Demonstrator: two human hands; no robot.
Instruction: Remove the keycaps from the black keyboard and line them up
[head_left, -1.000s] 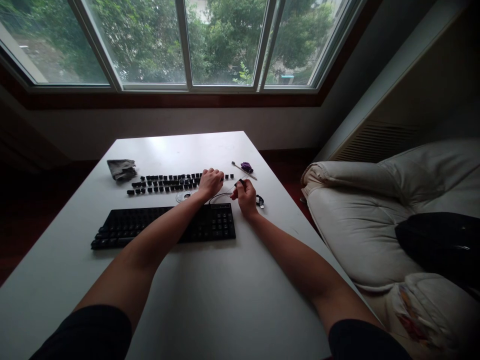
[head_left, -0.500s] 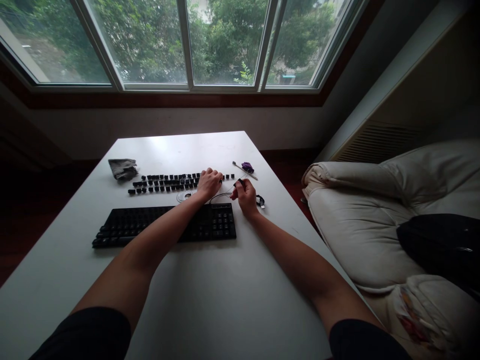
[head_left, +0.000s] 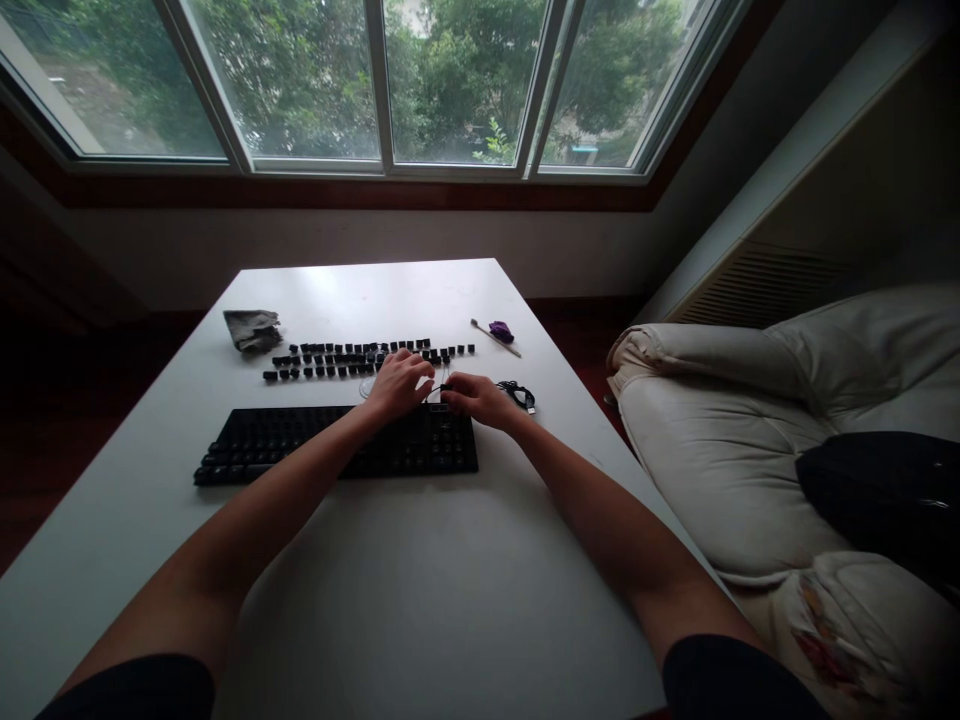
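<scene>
A black keyboard (head_left: 300, 445) lies across the white table (head_left: 420, 600). Behind it, several loose black keycaps (head_left: 337, 358) are set out in rows. My left hand (head_left: 397, 383) hovers over the keyboard's back edge near the right end, fingers curled and pinched, next to the keycap rows. My right hand (head_left: 472, 398) lies just to its right, fingers closed near a small dark piece between the two hands; what either hand holds is too small to name. A black cable with a plug (head_left: 517, 395) lies beside my right hand.
A crumpled grey cloth (head_left: 253, 329) sits at the table's back left. A thin stick with a purple piece (head_left: 496, 333) lies at the back right. A white sofa (head_left: 750, 440) with a dark item (head_left: 885, 495) stands right of the table. Windows run behind.
Both hands have come down and toward me from the keycap rows to the keyboard's back edge. My right hand has lowered from its raised pinch and now lies flatter, closer to my left.
</scene>
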